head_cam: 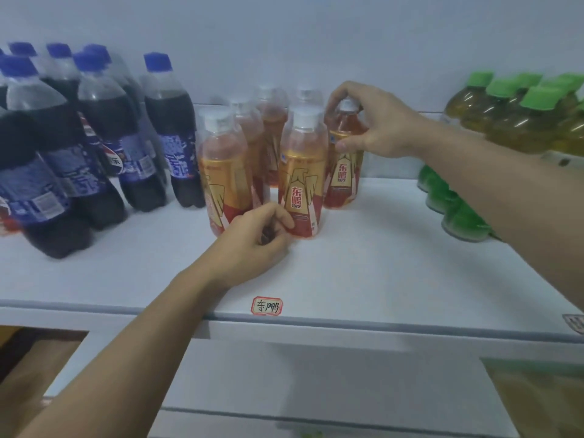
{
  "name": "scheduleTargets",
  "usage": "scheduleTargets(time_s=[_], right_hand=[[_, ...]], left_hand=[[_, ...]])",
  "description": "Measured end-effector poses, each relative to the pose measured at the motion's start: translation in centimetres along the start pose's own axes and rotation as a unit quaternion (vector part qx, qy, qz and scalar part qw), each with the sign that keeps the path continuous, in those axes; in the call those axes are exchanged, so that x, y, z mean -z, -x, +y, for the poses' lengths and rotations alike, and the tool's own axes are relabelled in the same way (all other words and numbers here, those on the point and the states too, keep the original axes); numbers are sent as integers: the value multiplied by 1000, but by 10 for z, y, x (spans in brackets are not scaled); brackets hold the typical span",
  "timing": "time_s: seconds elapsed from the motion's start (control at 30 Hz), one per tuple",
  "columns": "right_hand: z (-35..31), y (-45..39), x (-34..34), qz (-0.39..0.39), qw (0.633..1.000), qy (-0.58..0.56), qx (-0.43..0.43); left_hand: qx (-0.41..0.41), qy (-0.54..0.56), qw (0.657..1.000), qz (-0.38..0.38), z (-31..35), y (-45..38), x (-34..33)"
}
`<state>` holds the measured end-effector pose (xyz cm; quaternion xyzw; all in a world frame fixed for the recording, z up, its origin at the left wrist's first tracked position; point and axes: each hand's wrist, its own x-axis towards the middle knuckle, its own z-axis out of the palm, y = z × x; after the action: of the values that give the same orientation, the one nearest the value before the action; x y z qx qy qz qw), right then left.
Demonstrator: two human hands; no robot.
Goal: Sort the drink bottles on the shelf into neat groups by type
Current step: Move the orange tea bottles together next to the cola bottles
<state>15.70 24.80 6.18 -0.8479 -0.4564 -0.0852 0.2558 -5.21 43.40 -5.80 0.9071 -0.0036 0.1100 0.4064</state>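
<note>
The orange drink bottles are standing in the middle of the white shelf (363, 248), in a close group with clear caps. The rightmost orange bottle (344, 172) is standing upright at the right edge of this group, and the right hand (373, 121) is gripping it from above, with the fingers curling over the cap and the thumb pressing on the upper label. The front orange bottle (301, 172) is standing just beside it, nearer to the camera, and the left hand (252, 245) is resting on the shelf with its curled fingers touching the base of this bottle; whether it is really holding the bottle cannot be told. Another orange bottle (226, 172) is standing to the left of it. The dark cola bottles (94, 137) with blue caps are grouping on the left side. The green-capped tea bottles (518, 118) are sitting on the right. A small handwritten label (267, 306) is sticking on the front edge of the shelf.
</note>
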Motion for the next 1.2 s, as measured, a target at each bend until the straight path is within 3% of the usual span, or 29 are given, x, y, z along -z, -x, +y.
scheduleTargets(time_s=[0.13,0.2,0.3,0.33,0.43,0.5,0.7,0.97,1.2], right_hand=[[-3,0,2,-43,995,90,18],[-11,2,7,0,990,137,46],[-37,2,15,98,986,79,105],[-49,1,15,81,989,61,112],[-75,-1,4,-66,986,101,115],[-77,-4,-3,-104,976,137,135],[-69,-29,0,-84,973,156,144],[-48,-55,-6,-81,976,175,105],[-36,-62,-9,-88,975,187,88]], left_hand=[[17,-1,1000,19,-1,-5,2],[43,18,998,32,-1,-6,2],[110,39,992,51,3,-16,0],[126,19,990,55,5,-19,0],[132,-67,986,82,12,-23,-7],[125,-94,983,95,15,-24,-15],[124,-136,972,145,32,-48,-26],[161,-82,968,171,36,-76,-34],[140,-63,973,171,28,-72,-36]])
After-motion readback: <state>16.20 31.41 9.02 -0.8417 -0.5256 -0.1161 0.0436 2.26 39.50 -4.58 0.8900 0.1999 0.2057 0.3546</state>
